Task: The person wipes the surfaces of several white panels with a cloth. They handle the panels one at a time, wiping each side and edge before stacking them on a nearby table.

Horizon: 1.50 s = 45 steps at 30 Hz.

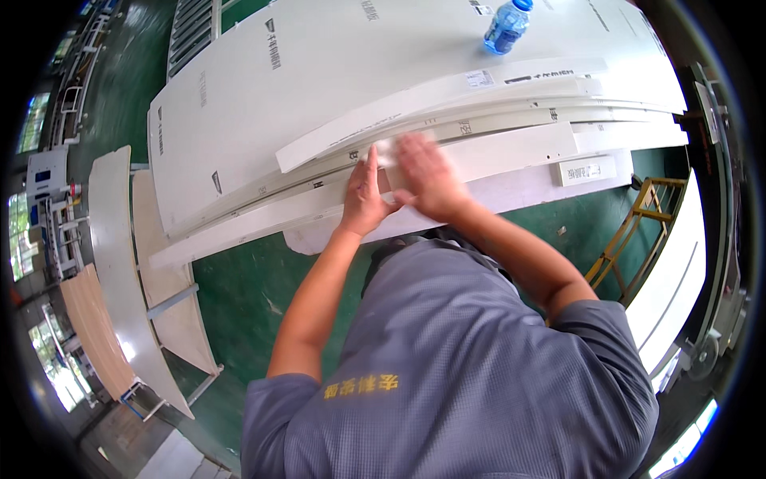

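The person is leaning over a bench (239, 96) stacked with long white panels, and both hands are working at one spot on a narrow white strip (495, 156) that is running left to right across the stack. The left hand (365, 195) is resting flat, fingers straight and pointing away from the body, its fingertips pressing beside a small white label (386, 152) on the strip; it is not clenching anything. The right hand (427, 180) is lying just beside it, blurred, palm down and fingers spread over the same strip, touching the label's right edge, so both hands are equally near it; whether it is pinching the label cannot be told. The label is lying directly ahead of the fingertips. The panels are looking smooth, matte and rigid, with thin straight edges bent only by the lens. A clear blue plastic water bottle (507, 25) is standing well apart at the bench's far side, above a green floor (239, 295).
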Available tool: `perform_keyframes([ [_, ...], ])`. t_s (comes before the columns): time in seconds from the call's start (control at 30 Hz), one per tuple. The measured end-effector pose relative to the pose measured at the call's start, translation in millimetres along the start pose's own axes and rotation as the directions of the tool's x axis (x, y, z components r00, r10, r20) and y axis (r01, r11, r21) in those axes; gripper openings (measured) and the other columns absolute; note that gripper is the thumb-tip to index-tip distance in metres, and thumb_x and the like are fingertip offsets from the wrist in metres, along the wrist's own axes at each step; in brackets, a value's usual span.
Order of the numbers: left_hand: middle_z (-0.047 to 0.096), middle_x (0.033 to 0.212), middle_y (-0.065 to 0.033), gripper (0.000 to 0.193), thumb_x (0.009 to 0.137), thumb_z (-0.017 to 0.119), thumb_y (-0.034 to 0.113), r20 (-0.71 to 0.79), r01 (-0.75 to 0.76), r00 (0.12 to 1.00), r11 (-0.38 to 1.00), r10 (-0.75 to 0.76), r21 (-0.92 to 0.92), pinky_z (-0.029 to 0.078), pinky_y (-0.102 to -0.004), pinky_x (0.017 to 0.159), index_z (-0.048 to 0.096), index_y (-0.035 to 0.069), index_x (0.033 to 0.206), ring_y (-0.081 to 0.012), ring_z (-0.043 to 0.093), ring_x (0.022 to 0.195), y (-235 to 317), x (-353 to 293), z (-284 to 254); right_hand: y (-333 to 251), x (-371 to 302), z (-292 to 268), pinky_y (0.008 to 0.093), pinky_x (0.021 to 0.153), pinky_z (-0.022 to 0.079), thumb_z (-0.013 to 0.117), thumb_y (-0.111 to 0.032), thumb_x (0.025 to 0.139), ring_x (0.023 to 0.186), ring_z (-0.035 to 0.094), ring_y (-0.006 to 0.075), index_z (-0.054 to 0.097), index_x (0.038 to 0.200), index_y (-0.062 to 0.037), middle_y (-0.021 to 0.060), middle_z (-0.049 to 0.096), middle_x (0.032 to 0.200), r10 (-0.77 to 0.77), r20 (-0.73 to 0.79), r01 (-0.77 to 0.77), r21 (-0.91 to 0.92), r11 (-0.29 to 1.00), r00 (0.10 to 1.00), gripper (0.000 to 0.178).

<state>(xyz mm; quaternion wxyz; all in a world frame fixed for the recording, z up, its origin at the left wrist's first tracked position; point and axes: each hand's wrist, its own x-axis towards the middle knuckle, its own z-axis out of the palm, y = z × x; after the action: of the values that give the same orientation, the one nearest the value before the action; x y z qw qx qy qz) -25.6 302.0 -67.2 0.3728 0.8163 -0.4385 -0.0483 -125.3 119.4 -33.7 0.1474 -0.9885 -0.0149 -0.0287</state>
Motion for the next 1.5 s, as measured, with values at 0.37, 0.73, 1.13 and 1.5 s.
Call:
perform_keyframes([
  [0.37,0.069,0.13,-0.0099,0.133,0.063,0.097,0.027,0.01,0.023,1.0,0.999,-0.023,0.025,0.034,-0.0449,0.126,0.017,0.004,0.166,-0.028,0.063,0.125,-3.8,-4.0,10.5,-15.7,-25.8,-9.7,0.0484,0.131,0.02,0.071,-0.023,0.086,0.157,0.03,0.0365,0.041,0.156,0.0017,0.0238,0.036,0.165,-0.218,0.15,0.201,0.123,0.972,0.964,0.08],
  [0.73,0.069,0.127,-0.0157,0.104,0.084,0.082,0.025,-0.018,-0.076,0.997,0.997,0.075,-0.03,0.04,-0.0473,0.12,0.021,0.004,0.165,-0.0317,0.064,0.124,-12.4,-3.8,1.3,-2.0,-28.6,-1.5,0.0452,0.131,0.026,0.058,-0.014,0.092,0.155,0.037,0.0272,0.055,0.148,-0.0047,0.0125,0.044,0.164,-0.406,0.035,0.405,0.043,0.913,0.913,0.057],
  [1.13,0.062,0.132,-0.0112,0.094,0.065,0.093,0.018,0.185,0.035,0.982,0.999,-0.039,0.027,0.04,-0.0519,0.119,0.052,0.008,0.149,-0.0357,0.057,0.128,9.5,2.4,-23.1,89.6,-80.0,-6.9,0.0453,0.126,0.035,0.059,-0.001,0.089,0.149,0.046,0.0323,0.058,0.144,-0.0066,0.0165,0.052,0.157,-0.179,-0.154,0.195,0.098,0.976,0.972,0.056],
  [1.5,0.054,0.146,-0.0129,0.094,0.07,0.09,0.028,0.35,-0.138,0.933,0.983,0.087,0.122,0.037,-0.0473,0.12,0.05,0.008,0.152,-0.0361,0.046,0.141,95.7,80.0,42.2,298.3,-283.6,-25.1,0.0352,0.077,0.054,0.048,-0.004,0.093,0.082,0.068,0.0199,0.072,0.123,-0.0023,0.0085,0.074,0.094,0.979,-0.205,-0.469,0.864,0.185,0.01,0.039],
])
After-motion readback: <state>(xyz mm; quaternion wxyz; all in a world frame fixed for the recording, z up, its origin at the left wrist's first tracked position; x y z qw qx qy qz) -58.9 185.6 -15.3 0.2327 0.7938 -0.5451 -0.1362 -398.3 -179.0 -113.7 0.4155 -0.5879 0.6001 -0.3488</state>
